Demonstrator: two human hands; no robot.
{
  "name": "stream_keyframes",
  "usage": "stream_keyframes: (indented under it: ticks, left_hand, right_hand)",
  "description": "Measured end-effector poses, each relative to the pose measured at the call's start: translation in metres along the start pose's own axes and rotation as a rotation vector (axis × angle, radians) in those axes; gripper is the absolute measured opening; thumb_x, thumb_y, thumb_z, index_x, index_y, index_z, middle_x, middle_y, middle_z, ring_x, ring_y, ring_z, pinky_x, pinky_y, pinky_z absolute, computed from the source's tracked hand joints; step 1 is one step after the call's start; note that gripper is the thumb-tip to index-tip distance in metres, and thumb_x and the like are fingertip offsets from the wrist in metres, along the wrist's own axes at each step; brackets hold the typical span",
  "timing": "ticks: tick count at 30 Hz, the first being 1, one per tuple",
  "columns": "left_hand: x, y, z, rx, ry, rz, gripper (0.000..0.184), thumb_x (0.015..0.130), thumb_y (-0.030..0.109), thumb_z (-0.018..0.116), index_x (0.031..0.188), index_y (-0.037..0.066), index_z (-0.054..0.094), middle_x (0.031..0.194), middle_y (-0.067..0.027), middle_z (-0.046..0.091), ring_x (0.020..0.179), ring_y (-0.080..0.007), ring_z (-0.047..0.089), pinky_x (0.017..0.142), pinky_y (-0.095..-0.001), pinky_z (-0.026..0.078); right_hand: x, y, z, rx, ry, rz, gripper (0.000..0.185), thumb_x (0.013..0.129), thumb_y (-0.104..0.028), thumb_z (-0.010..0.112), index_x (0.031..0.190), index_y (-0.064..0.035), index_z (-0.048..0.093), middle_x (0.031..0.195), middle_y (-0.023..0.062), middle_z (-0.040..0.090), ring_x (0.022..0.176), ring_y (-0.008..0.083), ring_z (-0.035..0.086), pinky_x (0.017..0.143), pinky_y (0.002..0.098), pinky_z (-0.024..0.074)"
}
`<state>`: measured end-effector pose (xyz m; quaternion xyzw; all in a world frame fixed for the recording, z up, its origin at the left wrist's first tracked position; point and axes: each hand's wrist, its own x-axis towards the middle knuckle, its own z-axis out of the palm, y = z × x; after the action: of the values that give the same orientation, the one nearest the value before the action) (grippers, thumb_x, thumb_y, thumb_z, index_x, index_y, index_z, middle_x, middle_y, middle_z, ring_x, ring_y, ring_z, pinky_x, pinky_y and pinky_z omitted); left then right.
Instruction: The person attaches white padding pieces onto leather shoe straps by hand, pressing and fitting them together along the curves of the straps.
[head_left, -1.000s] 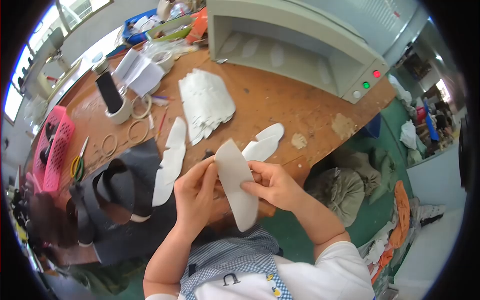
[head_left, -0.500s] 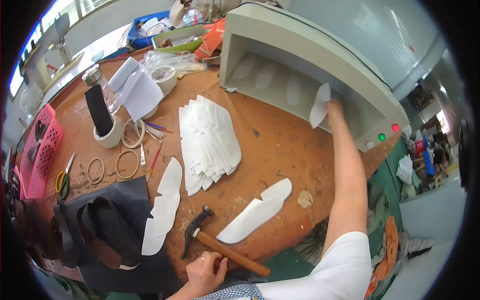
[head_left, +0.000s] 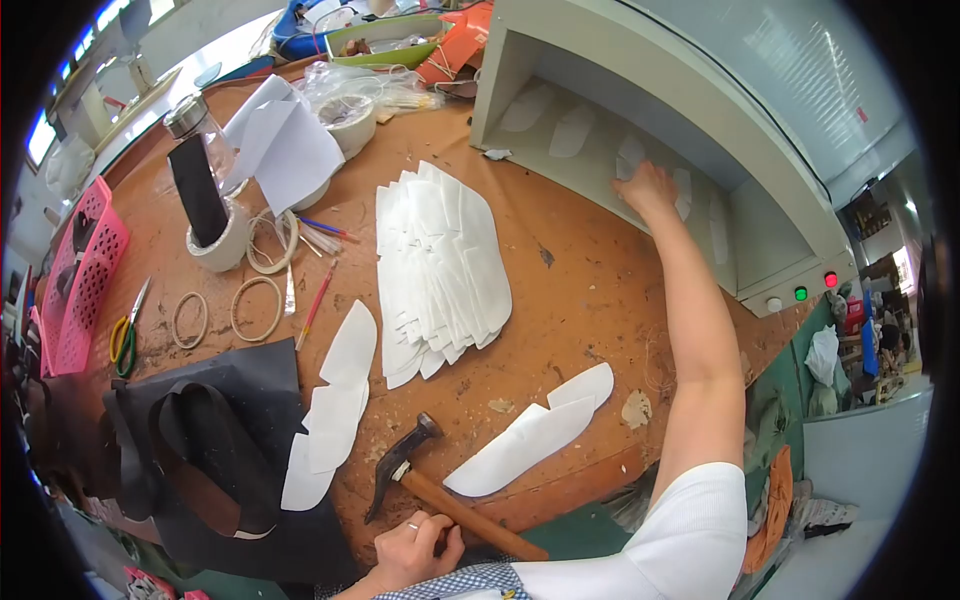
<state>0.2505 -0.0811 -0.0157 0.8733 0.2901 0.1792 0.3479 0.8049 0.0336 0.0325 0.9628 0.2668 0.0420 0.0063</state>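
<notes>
My right hand (head_left: 647,188) reaches into the open-fronted grey box, fingers bent together at the lower end of a thin white cut piece (head_left: 630,153). More such pieces lie on the box floor: two to its left, including a rounded piece (head_left: 573,131), and a narrow piece (head_left: 718,228) among those to its right. At the table's front edge my left hand (head_left: 415,548) is loosely curled, with nothing visible in it. Beside it lies a hammer (head_left: 450,497) with a wooden handle. A fanned stack of white pieces (head_left: 440,270) sits mid-table.
The grey box (head_left: 795,262) has red and green lights. Overlapping white pieces (head_left: 535,435) lie near the front edge, others (head_left: 335,410) on black material (head_left: 245,385). Scissors (head_left: 127,335), tape rings (head_left: 257,307), a phone (head_left: 200,190) and a pink basket (head_left: 85,280) are leftward.
My right hand has let go of the white piece it held and moved left inside the box to another piece. More pieces now show at the right. The view has shifted slightly; my left hand stays put.
</notes>
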Motion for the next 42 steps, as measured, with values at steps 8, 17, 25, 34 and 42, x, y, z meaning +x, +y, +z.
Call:
stream_keyframes:
  ticks: [8, 17, 25, 34, 42]
  left_hand:
    - [-0.002, -0.002, 0.002, -0.017, 0.047, 0.028, 0.018, 0.072, 0.009, 0.076, 0.085, 0.007, 0.063, 0.066, -0.0047, 0.059, 0.050, -0.0170, 0.061, 0.046, -0.0274, 0.048]
    - [0.000, -0.003, -0.001, -0.042, 0.045, 0.018, 0.016, 0.073, 0.010, 0.074, 0.084, 0.007, 0.064, 0.068, -0.0041, 0.060, 0.053, -0.0179, 0.062, 0.048, -0.0281, 0.052]
    - [0.000, -0.007, -0.001, -0.046, 0.052, 0.056, 0.015, 0.073, 0.009, 0.073, 0.084, 0.007, 0.063, 0.068, -0.0035, 0.059, 0.055, -0.0172, 0.063, 0.049, -0.0276, 0.052]
    - [0.004, -0.010, 0.003, -0.075, 0.128, 0.146, 0.016, 0.072, 0.007, 0.074, 0.085, 0.007, 0.065, 0.065, -0.0039, 0.059, 0.053, -0.0158, 0.062, 0.046, -0.0271, 0.050]
    - [-0.001, -0.008, 0.001, -0.186, 0.195, 0.092, 0.013, 0.080, 0.007, 0.067, 0.090, 0.005, 0.058, 0.074, -0.0061, 0.055, 0.063, -0.0213, 0.061, 0.051, -0.0339, 0.050]
  right_hand:
    - [0.060, 0.018, 0.017, 0.365, -0.322, 0.310, 0.049, 0.071, -0.033, 0.078, 0.107, -0.0033, 0.065, 0.101, 0.0082, 0.063, 0.082, 0.0180, 0.060, 0.069, 0.0393, 0.0536]
    - [0.124, 0.046, 0.068, 0.360, -0.190, 0.459, 0.019, 0.077, -0.019, 0.069, 0.088, -0.0038, 0.063, 0.082, 0.0077, 0.060, 0.071, 0.0218, 0.056, 0.061, 0.0412, 0.0526]
    - [0.124, 0.046, 0.068, 0.205, -0.082, 0.429, 0.012, 0.078, -0.014, 0.067, 0.081, -0.0022, 0.067, 0.081, 0.0099, 0.067, 0.063, 0.0274, 0.062, 0.056, 0.0436, 0.0544]
    - [0.113, 0.057, 0.064, 0.534, -0.120, 0.469, 0.016, 0.081, -0.012, 0.063, 0.092, -0.0009, 0.065, 0.087, 0.0092, 0.066, 0.074, 0.0244, 0.062, 0.061, 0.0411, 0.0532]
    - [0.122, 0.059, 0.051, 0.250, 0.025, -0.230, 0.011, 0.083, -0.008, 0.060, 0.088, 0.0020, 0.063, 0.078, 0.0101, 0.063, 0.067, 0.0229, 0.059, 0.061, 0.0380, 0.0496]
